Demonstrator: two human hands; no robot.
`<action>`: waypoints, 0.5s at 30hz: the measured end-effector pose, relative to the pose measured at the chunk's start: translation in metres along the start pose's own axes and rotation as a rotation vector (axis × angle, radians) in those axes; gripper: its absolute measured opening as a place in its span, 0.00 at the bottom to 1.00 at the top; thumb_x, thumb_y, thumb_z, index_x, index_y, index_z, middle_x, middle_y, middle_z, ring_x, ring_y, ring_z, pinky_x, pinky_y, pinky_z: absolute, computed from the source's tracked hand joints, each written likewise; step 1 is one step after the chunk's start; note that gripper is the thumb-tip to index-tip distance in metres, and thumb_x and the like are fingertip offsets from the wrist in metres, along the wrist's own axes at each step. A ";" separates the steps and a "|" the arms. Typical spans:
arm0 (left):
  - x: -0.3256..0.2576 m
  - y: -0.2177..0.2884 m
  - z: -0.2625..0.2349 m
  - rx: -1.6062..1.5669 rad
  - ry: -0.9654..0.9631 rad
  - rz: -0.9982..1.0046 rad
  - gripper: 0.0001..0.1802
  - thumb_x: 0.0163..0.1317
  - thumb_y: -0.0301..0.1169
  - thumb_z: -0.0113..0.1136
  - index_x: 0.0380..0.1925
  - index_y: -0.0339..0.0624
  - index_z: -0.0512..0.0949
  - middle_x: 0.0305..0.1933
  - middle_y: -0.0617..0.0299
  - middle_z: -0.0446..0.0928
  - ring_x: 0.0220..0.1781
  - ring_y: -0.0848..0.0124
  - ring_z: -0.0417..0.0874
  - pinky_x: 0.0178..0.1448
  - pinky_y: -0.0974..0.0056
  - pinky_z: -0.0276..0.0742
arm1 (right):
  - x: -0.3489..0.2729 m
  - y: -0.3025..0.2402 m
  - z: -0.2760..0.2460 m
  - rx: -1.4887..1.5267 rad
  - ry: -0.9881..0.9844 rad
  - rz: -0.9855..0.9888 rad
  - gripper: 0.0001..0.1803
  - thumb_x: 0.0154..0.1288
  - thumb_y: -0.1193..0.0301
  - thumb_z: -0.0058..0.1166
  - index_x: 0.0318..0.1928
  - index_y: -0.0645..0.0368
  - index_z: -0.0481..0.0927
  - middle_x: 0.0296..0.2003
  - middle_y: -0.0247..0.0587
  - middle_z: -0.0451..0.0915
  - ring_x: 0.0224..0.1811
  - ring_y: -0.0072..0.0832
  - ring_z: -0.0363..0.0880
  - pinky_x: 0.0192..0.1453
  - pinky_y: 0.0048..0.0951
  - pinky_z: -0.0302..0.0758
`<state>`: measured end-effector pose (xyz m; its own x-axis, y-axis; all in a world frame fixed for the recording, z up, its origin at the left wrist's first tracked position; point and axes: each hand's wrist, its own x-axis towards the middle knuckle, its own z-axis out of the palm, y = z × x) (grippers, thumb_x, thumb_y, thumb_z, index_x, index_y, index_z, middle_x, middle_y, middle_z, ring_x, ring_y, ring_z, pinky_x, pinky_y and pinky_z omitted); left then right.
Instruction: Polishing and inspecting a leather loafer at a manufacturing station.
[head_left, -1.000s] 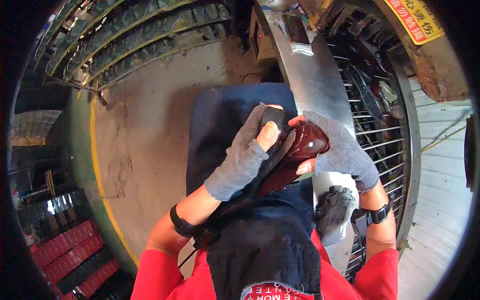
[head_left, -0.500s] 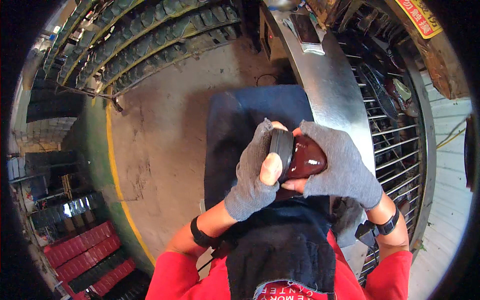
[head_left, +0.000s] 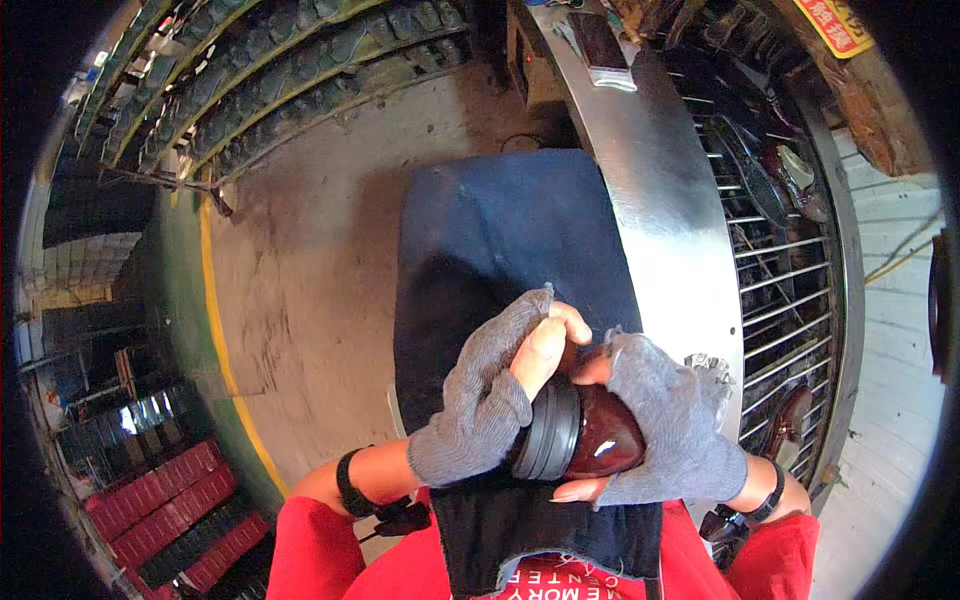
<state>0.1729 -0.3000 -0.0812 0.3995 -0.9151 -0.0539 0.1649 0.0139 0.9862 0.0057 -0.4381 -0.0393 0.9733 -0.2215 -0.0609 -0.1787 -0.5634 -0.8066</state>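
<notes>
Moved: my hands and the shoe have dropped closer to my chest.
Left hand (head_left: 490, 400): wrapped round the grey sole.
Right hand (head_left: 665, 430): cupping the glossy brown shoe (head_left: 590, 440) over my lap.
Risk: polished leather may slip through my gloves onto the floor (head_left: 310, 290).

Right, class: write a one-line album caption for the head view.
Two hands in grey fingerless gloves, left hand and right hand, hold a glossy dark-red shoe over a dark blue apron.
</notes>
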 end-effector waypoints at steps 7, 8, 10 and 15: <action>-0.011 -0.021 0.010 -0.305 0.234 -0.125 0.12 0.85 0.37 0.46 0.44 0.41 0.72 0.40 0.68 0.69 0.43 0.78 0.70 0.49 0.70 0.72 | -0.018 0.015 0.022 -0.052 0.068 -0.174 0.49 0.44 0.38 0.79 0.58 0.62 0.80 0.55 0.55 0.79 0.62 0.59 0.79 0.71 0.59 0.73; -0.012 -0.019 0.010 -0.309 0.250 -0.125 0.12 0.85 0.37 0.46 0.44 0.41 0.72 0.40 0.68 0.69 0.43 0.78 0.70 0.49 0.70 0.72 | -0.016 0.014 0.023 -0.049 0.053 -0.180 0.49 0.44 0.38 0.79 0.58 0.62 0.80 0.55 0.55 0.79 0.62 0.59 0.79 0.71 0.59 0.73; -0.016 -0.017 0.008 -0.306 0.215 -0.055 0.11 0.84 0.36 0.47 0.46 0.40 0.73 0.42 0.67 0.70 0.44 0.79 0.70 0.50 0.70 0.72 | -0.011 0.012 0.026 0.006 0.041 -0.252 0.47 0.46 0.37 0.77 0.56 0.62 0.81 0.53 0.56 0.80 0.59 0.59 0.81 0.69 0.60 0.74; -0.021 -0.020 -0.001 -0.272 0.089 0.063 0.14 0.84 0.34 0.44 0.55 0.35 0.73 0.48 0.63 0.73 0.49 0.75 0.72 0.61 0.65 0.70 | 0.015 0.009 0.020 -0.020 -0.023 -0.397 0.47 0.43 0.32 0.75 0.49 0.61 0.81 0.47 0.53 0.80 0.48 0.55 0.82 0.57 0.54 0.78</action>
<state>0.1625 -0.2809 -0.1005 0.4926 -0.8701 -0.0195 0.3681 0.1880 0.9106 0.0216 -0.4307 -0.0586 0.9702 0.0345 0.2397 0.2094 -0.6170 -0.7586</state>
